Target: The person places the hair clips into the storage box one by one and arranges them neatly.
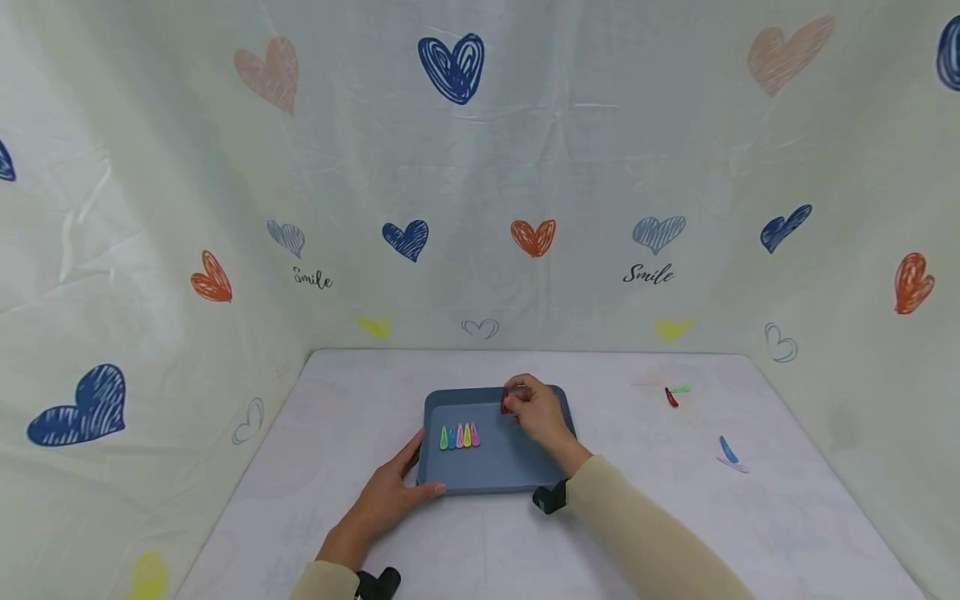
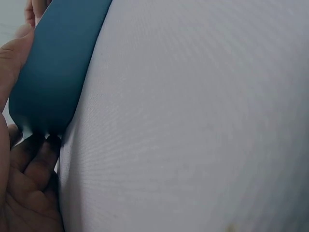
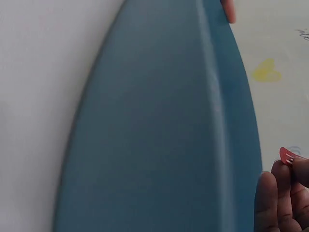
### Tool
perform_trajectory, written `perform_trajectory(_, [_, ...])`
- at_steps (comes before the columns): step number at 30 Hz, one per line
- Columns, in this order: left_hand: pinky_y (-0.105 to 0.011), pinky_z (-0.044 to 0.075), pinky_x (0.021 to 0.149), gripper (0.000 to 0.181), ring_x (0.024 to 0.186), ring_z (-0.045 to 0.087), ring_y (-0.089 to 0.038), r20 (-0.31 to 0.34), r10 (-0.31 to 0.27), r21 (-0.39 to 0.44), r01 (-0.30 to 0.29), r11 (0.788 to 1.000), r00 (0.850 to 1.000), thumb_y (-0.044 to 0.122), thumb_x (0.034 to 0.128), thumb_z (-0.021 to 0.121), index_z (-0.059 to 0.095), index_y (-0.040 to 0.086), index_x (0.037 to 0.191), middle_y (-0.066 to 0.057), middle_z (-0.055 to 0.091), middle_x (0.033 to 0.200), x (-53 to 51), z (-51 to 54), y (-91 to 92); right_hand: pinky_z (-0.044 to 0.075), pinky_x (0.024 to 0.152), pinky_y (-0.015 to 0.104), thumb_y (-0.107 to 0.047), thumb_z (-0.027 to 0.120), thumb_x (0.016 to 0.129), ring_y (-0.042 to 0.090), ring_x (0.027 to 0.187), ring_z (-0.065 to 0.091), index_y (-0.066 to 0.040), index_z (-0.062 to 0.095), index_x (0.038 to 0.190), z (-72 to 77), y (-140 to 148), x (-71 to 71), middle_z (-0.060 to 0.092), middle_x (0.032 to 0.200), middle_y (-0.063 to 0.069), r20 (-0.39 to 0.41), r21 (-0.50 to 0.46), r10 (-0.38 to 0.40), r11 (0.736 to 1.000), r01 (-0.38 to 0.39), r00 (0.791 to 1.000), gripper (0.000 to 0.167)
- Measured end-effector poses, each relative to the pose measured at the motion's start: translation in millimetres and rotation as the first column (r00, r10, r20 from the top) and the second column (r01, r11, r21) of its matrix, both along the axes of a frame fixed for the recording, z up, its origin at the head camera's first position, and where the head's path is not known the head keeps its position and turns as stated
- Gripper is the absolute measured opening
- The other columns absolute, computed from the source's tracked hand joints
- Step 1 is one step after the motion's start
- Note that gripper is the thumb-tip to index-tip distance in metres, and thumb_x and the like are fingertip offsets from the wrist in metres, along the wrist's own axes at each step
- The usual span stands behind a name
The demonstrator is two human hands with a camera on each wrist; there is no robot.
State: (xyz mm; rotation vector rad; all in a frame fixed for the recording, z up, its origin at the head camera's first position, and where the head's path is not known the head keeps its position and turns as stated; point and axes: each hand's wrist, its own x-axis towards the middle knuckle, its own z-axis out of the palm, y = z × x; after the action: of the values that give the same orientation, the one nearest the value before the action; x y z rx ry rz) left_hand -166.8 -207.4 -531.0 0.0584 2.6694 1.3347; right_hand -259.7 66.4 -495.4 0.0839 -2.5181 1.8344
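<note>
A blue-grey tray [image 1: 502,477] lies on the table, and my left hand [image 1: 386,502] grips its near-left corner. In the left wrist view the thumb [image 2: 12,60] lies along the tray's rim and the fingers [image 2: 36,166] reach its side. Above the tray's far right part, my right hand [image 1: 536,410] pinches a red snap hair clip [image 1: 504,402]. The same red clip [image 3: 287,156] shows between thumb and fingertip in the right wrist view. Inside the tray a row of several hair clips stands side by side: green [image 1: 443,438], blue, pink, yellow [image 1: 467,435] and pink.
On the table to the right lie a dark red clip [image 1: 671,398] and a green clip [image 1: 681,389], touching or nearly so. Nearer me are a blue clip [image 1: 727,450] and a thin pale purple one [image 1: 733,466]. A heart-printed curtain [image 1: 480,292] hangs behind the table.
</note>
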Motion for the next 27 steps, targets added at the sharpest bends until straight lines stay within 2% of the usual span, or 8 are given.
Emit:
perform_trajectory(2, [-0.059,0.035,0.124,0.111,0.156,0.037,-0.038,-0.004,0.000,-0.004,0.000,1.000,1.000,0.053,0.0801,0.090,0.030,0.023,0.168,-0.013,0.038,0.170,-0.5,-0.2,0.0,0.059,0.063,0.030,-0.002,0.069,0.100,0.028,0.077,0.072,-0.008,0.069,0.117,-4.1,-5,0.8,0.074,0.090,0.008,0.004,0.030,0.017,0.999,-0.017,1.000,0.019])
perform_trajectory(4, [-0.059,0.035,0.124,0.111,0.156,0.037,-0.037,-0.001,0.004,-0.008,-0.004,1.000,1.000,0.054,0.0799,0.089,0.030,0.024,0.168,-0.012,0.037,0.170,-1.1,-0.7,0.2,0.056,0.061,0.027,-0.003,0.069,0.100,0.022,0.073,0.070,-0.007,0.069,0.119,-7.9,-9,1.6,0.074,0.087,0.006,0.004,0.054,0.044,0.998,-0.044,0.999,0.020])
perform_trajectory(11, [-0.058,0.034,0.125,0.111,0.158,0.034,-0.035,0.010,0.008,0.001,-0.008,1.000,1.000,0.055,0.0796,0.089,0.030,0.026,0.168,-0.010,0.036,0.171,-2.8,-1.3,-0.2,0.057,0.060,0.029,-0.002,0.068,0.100,0.013,0.068,0.065,-0.004,0.071,0.121,-18.1,-19,4.8,0.072,0.086,0.005,-0.011,0.104,0.106,0.989,-0.104,0.994,0.021])
perform_trajectory(18, [-0.059,0.034,0.125,0.109,0.157,0.036,-0.037,0.008,-0.003,0.004,0.003,1.000,1.000,0.053,0.0810,0.089,0.030,0.026,0.168,-0.012,0.037,0.170,-1.6,0.3,-0.9,0.058,0.059,0.028,-0.001,0.068,0.099,0.012,0.067,0.065,-0.005,0.074,0.114,-24.9,-27,7.2,0.072,0.086,0.004,-0.027,0.149,0.086,0.986,-0.081,0.996,0.017])
perform_trajectory(23, [-0.059,0.034,0.124,0.109,0.156,0.037,-0.037,0.008,-0.003,0.000,0.003,1.000,1.000,0.053,0.0815,0.088,0.030,0.025,0.168,-0.012,0.037,0.170,-1.1,1.0,-0.2,0.052,0.059,0.025,-0.002,0.070,0.098,0.011,0.068,0.062,-0.009,0.074,0.109,-29.0,-30,7.4,0.073,0.085,0.002,-0.048,0.208,0.071,0.976,-0.059,0.996,0.014])
perform_trajectory(27, [-0.059,0.035,0.124,0.109,0.157,0.036,-0.037,0.014,0.002,-0.004,-0.002,1.000,1.000,0.054,0.0812,0.088,0.030,0.025,0.168,-0.012,0.037,0.170,-0.3,1.5,0.0,0.048,0.058,0.025,-0.004,0.070,0.098,0.011,0.068,0.060,-0.011,0.074,0.107,-31.1,-32,7.1,0.073,0.083,0.000,-0.060,0.269,0.089,0.961,-0.070,0.994,0.012])
